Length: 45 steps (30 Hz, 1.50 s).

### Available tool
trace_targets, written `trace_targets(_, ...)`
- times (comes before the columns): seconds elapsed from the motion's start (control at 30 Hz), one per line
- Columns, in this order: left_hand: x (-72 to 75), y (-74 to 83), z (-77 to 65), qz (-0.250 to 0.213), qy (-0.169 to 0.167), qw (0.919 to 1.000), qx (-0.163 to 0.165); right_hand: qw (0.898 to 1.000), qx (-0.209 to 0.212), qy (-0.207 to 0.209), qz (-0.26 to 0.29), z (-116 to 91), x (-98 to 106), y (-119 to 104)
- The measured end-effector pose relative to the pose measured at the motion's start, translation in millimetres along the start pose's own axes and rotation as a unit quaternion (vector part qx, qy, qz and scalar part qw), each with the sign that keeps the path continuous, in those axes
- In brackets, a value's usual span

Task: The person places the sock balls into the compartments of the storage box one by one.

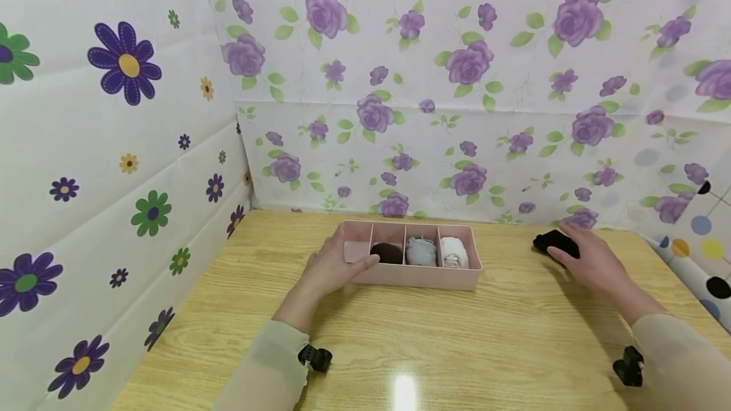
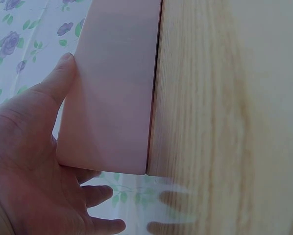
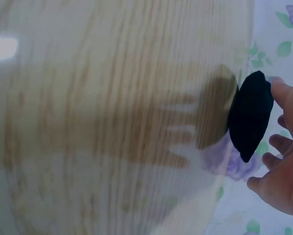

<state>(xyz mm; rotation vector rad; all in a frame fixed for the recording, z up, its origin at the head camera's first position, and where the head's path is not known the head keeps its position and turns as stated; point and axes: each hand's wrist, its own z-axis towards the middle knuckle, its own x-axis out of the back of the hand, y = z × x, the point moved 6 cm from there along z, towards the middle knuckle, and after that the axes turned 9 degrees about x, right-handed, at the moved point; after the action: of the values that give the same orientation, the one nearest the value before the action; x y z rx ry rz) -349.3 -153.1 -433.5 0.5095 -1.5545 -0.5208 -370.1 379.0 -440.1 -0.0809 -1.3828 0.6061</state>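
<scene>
A pink box (image 1: 422,276) with four compartments in a row stands toward the back of the table. My left hand (image 1: 334,265) rests at its left end, thumb over the front rim; in the left wrist view the other fingers stretch past the end. The leftmost compartment holds no bundle; the others hold a dark brown bundle (image 1: 387,254), a grey cloth bundle (image 1: 421,251) and a white cloth bundle (image 1: 454,252), all sock-like. At the right, my right hand (image 1: 594,257) is at a black cloth bundle (image 1: 554,243), its thumb near one side. In the right wrist view its fingers (image 3: 280,143) are spread.
The wood-grain table (image 1: 400,335) has a glossy surface. Floral sheets hang behind it (image 1: 371,113) and along the left side (image 1: 114,176). A dotted sheet (image 1: 702,227) borders the right. Small black devices sit at both wrists.
</scene>
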Motion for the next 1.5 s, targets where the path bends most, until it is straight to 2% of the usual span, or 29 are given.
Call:
trace_targets(0.3, 0.4, -0.5, -0.1, -0.002, -0.003, 1.0000, 0.005, 0.999, 0.001, -0.029, -0.018, -3, -7, 11)
trace_targets(0.5, 0.8, -1.2, -0.8, -0.002, -0.003, 1.0000, 0.002, 0.999, -0.009, -0.051, 0.000, -4, -11, 13)
trace_targets(0.8, 1.4, -1.9, -1.4, 0.003, -0.007, 0.9999, 0.008, 0.998, -0.025, -0.057, -0.009, -8, -13, 11)
trace_targets(1.03, 3.5, -1.3, -2.3, 0.003, -0.007, 0.9999, 0.009, 0.998, -0.019, -0.064, 0.000, -11, -13, -2)
trace_targets(1.3, 2.3, -2.6, -0.2, 0.000, -0.011, 0.9999, 0.007, 0.999, -0.023, -0.043, -0.006, -9, -9, -5)
trace_targets(1.5, 0.8, -1.7, 0.9, 0.001, -0.009, 1.0000, 0.003, 0.999, -0.001, -0.042, 0.010, -4, -3, 0)
